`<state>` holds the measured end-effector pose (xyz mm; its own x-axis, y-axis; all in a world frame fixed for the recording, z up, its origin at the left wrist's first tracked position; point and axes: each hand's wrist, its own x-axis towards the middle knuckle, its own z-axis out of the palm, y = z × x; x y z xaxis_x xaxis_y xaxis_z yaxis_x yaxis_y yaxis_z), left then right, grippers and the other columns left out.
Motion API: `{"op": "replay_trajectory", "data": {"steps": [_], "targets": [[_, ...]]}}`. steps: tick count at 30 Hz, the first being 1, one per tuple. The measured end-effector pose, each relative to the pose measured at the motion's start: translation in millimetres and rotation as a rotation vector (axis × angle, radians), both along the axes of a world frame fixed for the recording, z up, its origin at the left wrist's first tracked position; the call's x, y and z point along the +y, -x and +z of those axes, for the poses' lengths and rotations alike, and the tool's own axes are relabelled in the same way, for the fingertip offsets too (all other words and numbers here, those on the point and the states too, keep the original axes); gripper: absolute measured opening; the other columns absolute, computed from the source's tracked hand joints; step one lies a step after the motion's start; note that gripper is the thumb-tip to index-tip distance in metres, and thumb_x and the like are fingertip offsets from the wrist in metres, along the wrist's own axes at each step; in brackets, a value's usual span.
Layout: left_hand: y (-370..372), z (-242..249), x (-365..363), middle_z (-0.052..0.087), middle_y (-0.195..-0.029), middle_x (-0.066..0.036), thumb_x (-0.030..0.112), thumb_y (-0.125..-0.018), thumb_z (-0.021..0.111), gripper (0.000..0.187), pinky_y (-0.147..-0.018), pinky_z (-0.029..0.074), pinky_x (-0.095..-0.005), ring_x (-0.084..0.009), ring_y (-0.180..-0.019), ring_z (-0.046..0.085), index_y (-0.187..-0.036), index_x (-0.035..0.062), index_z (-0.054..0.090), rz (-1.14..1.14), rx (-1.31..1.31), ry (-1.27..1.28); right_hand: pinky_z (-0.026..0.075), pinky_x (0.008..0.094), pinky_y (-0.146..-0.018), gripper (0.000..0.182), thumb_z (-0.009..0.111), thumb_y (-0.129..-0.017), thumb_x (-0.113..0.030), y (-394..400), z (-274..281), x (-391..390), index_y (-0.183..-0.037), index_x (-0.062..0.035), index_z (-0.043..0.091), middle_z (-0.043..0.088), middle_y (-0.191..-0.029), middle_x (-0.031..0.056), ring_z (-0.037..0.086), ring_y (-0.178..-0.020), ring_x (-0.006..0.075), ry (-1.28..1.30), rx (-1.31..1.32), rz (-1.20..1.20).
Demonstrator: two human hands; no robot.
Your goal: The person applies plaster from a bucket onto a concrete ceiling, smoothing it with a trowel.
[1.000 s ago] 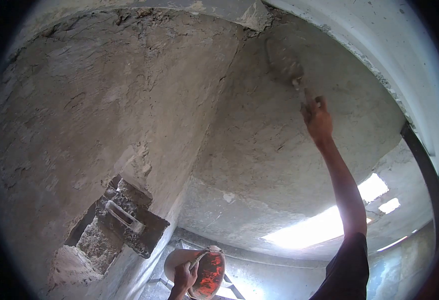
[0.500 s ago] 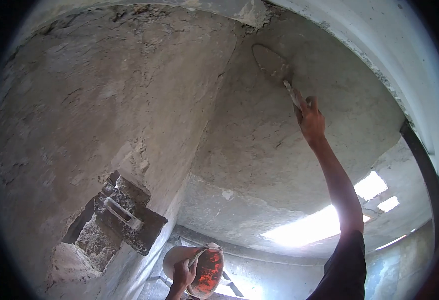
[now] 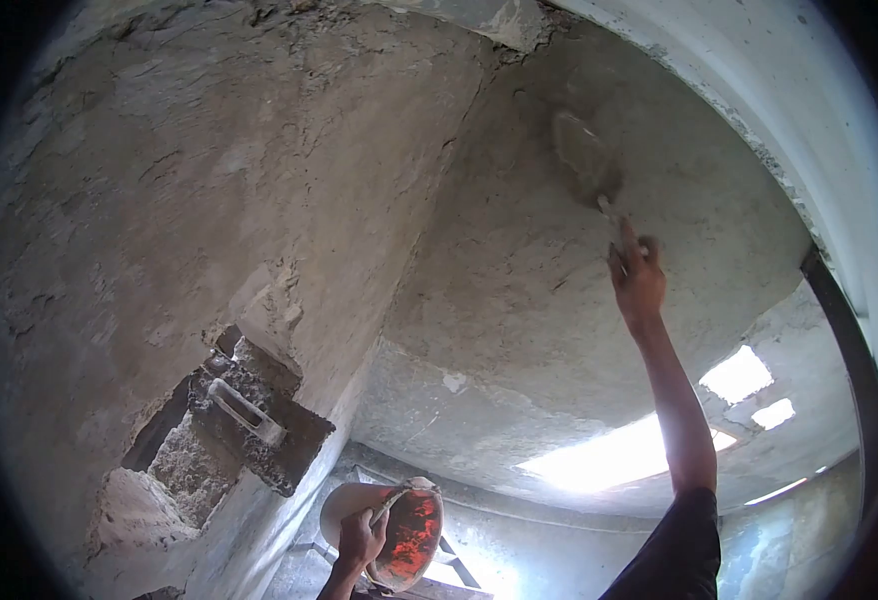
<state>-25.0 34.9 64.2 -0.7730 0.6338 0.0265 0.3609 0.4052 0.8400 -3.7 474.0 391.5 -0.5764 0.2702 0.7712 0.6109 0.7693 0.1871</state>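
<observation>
My right hand [image 3: 639, 278], arm stretched up, is closed around the handle of a pointed trowel [image 3: 586, 150]. The trowel's blade, smeared by motion, lies close against the grey plastered surface [image 3: 519, 230] high on the right. Low in the view my left hand [image 3: 363, 537] grips the edge of a round container [image 3: 414, 540], pale outside with orange-red showing through mortar smears. To the left, a mortar-covered plastering float [image 3: 259, 425] with a pale handle sits at a broken opening in the wall.
A rough plastered wall [image 3: 199, 180] fills the left side. A pale curved edge [image 3: 749, 90] runs along the upper right, with a dark upright bar [image 3: 864, 390] below it. Bright light patches [image 3: 599, 457] lie behind my right arm.
My right hand and the trowel have moved right and downward across the plaster. My left hand and the container have shifted slightly left and up in view.
</observation>
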Motion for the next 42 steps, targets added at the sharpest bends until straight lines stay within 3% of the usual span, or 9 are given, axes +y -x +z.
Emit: {"op": "replay_trajectory", "data": {"steps": [5,9,11,14,18,21,29,34,42], "targets": [[-4,-1,-3,0.057,-0.059,-0.02,0.026,-0.083,0.061,0.032,-0.052,0.044,-0.0445,-0.0388,-0.057,0.058,-0.065,0.0003,0.056,-0.001,0.041,0.003,0.055,0.0401,-0.063,0.053,0.06,-0.083,-0.023,60,21,8,-0.133,-0.026,0.041,0.049,-0.111,0.0166,0.063,-0.079,0.0296,-0.167,-0.264,-0.001],[-3,-9,-3,0.057,-0.058,-0.02,0.026,-0.083,0.061,0.033,-0.052,0.044,-0.0448,-0.039,-0.056,0.058,-0.065,0.0,0.055,-0.009,0.048,0.041,0.054,0.0402,-0.063,0.054,0.06,-0.083,-0.022,55,37,37,-0.133,-0.0264,0.04,0.049,-0.115,0.018,0.062,-0.081,0.0305,-0.265,-0.28,-0.084],[-4,-9,-3,0.057,-0.059,-0.02,0.027,-0.083,0.06,0.033,-0.052,0.044,-0.0449,-0.0392,-0.057,0.058,-0.065,-0.0003,0.055,0.002,-0.03,0.047,0.053,0.0433,-0.061,0.047,0.057,-0.086,-0.025,38,48,43,-0.13,-0.0274,0.042,0.051,-0.105,0.0131,0.063,-0.076,0.031,-0.313,-0.154,-0.009],[-4,-10,-4,0.057,-0.059,-0.021,0.027,-0.084,0.06,0.034,-0.053,0.044,-0.0448,-0.0396,-0.058,0.058,-0.065,-0.0007,0.055,0.019,0.017,0.026,0.054,0.0397,-0.063,0.053,0.058,-0.085,-0.024,13,61,25,-0.134,-0.0246,0.039,0.05,-0.114,0.0172,0.063,-0.076,0.0301,-0.038,-0.022,-0.17],[-4,-8,-7,0.057,-0.06,-0.021,0.027,-0.084,0.06,0.033,-0.054,0.044,-0.0446,-0.0394,-0.059,0.059,-0.066,-0.0007,0.056,0.012,-0.021,-0.015,0.054,0.0405,-0.061,0.051,0.058,-0.086,-0.026,-4,52,14,-0.134,-0.0243,0.04,0.05,-0.112,0.0167,0.063,-0.072,0.0297,-0.043,0.08,-0.183],[-2,-5,-5,0.057,-0.06,-0.021,0.026,-0.083,0.061,0.032,-0.054,0.044,-0.0443,-0.0391,-0.06,0.059,-0.066,-0.0006,0.056,-0.022,-0.032,0.008,0.052,0.0406,-0.059,0.05,0.059,-0.086,-0.026,14,34,10,-0.133,-0.0246,0.042,0.052,-0.106,0.0162,0.062,-0.074,0.0294,-0.035,0.193,-0.029],[-4,3,-9,0.057,-0.06,-0.02,0.025,-0.083,0.061,0.032,-0.053,0.043,-0.0444,-0.0388,-0.058,0.058,-0.065,-0.0006,0.056,0.001,-0.028,0.009,0.053,0.0432,-0.058,0.054,0.057,-0.086,-0.023,99,-56,-3,-0.136,-0.0202,0.036,0.048,-0.111,0.0206,0.062,-0.072,0.034,0.088,-0.055,0.027],[-7,-1,-15,0.056,-0.059,-0.021,0.027,-0.085,0.059,0.034,-0.053,0.043,-0.0449,-0.0394,-0.057,0.057,-0.066,-0.0012,0.056,0.028,0.058,0.024,0.051,0.0485,-0.063,0.051,0.056,-0.085,-0.023,47,-109,-36,-0.133,-0.0186,0.039,0.049,-0.107,0.0216,0.06,-0.075,0.0398,0.367,-0.313,0.164],[-14,1,-22,0.057,-0.063,-0.021,0.028,-0.085,0.059,0.031,-0.057,0.044,-0.0456,-0.04,-0.062,0.058,-0.07,0.0004,0.057,0.005,-0.003,0.068,0.05,0.0463,-0.059,0.046,0.06,-0.083,-0.022,-89,-186,-86,-0.125,-0.0098,0.047,0.053,-0.096,0.0208,0.061,-0.071,0.0382,0.675,-0.129,0.128]]}}
